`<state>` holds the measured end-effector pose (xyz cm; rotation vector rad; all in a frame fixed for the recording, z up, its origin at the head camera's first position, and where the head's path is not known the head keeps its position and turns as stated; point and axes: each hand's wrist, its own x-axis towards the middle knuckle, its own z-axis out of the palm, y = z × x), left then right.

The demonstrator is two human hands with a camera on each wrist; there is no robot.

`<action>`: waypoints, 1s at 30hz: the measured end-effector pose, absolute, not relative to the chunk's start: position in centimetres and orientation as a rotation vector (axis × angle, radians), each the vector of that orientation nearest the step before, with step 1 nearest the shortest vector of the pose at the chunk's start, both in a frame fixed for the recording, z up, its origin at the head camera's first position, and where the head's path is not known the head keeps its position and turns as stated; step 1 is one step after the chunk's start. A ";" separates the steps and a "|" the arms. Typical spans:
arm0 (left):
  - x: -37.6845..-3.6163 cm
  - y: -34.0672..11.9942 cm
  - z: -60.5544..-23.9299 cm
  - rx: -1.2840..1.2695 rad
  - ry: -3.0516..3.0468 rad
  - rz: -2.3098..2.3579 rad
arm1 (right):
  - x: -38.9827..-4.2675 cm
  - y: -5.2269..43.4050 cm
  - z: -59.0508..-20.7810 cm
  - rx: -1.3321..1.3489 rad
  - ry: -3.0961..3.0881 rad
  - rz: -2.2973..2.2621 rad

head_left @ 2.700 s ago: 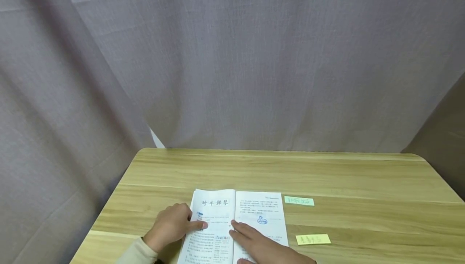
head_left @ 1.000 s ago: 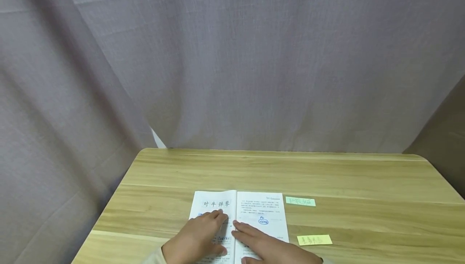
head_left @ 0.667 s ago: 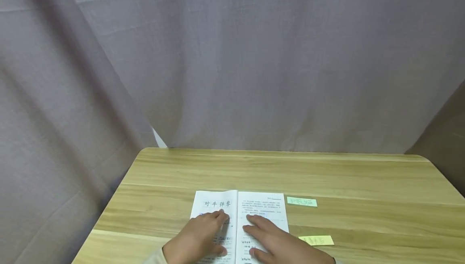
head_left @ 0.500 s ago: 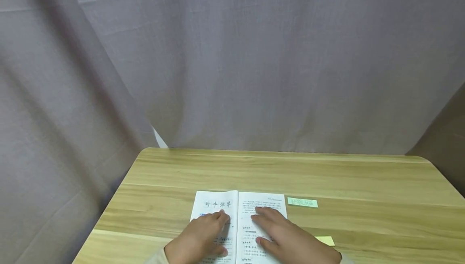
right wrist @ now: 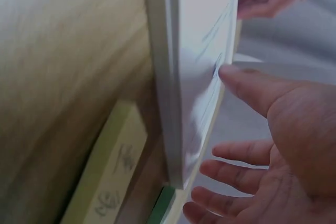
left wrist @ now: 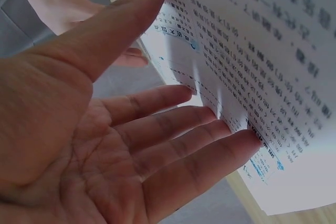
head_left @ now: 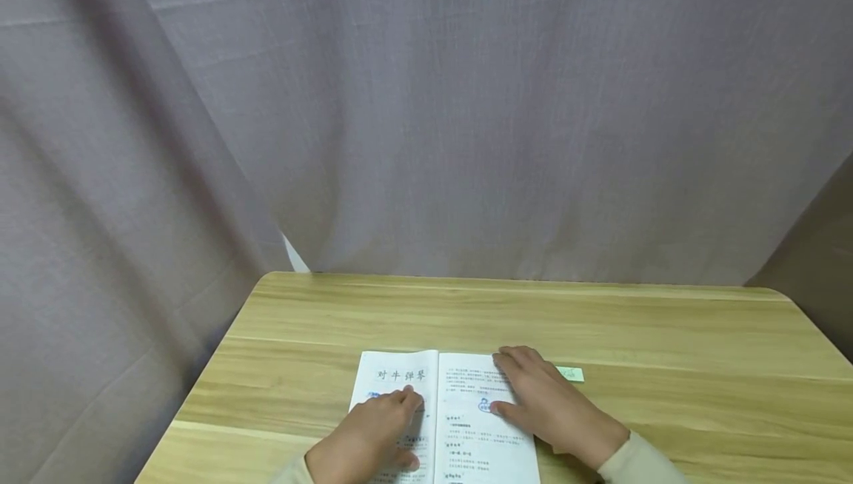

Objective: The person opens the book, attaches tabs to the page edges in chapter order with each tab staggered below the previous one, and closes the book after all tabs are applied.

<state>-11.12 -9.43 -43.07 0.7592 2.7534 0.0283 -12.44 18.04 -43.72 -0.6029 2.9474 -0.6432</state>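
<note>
An open book [head_left: 460,414] with printed Chinese text lies at the table's near edge. On its left page rests my left hand [head_left: 369,432]; in the left wrist view its fingers [left wrist: 184,145] are spread, fingertips on the paper. My right hand [head_left: 556,410] reaches over the upper right edge of the right page, its thumb by a blue emblem. The fingers are extended and grip nothing. A green sticky-note pad [head_left: 571,374] pokes out beyond that hand, partly covered. In the right wrist view, a yellow sticky-note pad [right wrist: 116,169] with handwriting lies beside the book; the head view hides it.
The wood-grain table [head_left: 700,365] extends behind and to the right of the book. Grey fabric [head_left: 453,114] hangs behind the table and along its left side.
My left hand has moved from the book's left edge onto the left page. My right hand has slid from near the spine right and upward to the page's outer edge, now covering part of the green pad.
</note>
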 end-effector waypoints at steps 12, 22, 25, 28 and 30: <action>-11.0 -9.3 -43.1 0.752 2.748 0.020 | -14.0 18.1 -44.0 -0.555 2.945 -0.619; -11.1 -9.3 -43.0 0.754 2.757 0.036 | -13.8 17.9 -43.8 -0.604 2.971 -0.504; -11.1 -9.3 -43.0 0.757 2.760 0.045 | -13.7 17.8 -43.7 -0.617 2.975 -0.483; -11.2 -9.3 -43.0 0.758 2.757 0.049 | -13.7 17.8 -43.7 -0.630 2.985 -0.455; -11.2 -9.3 -43.0 0.759 2.757 0.048 | -13.6 17.7 -43.7 -0.630 2.985 -0.440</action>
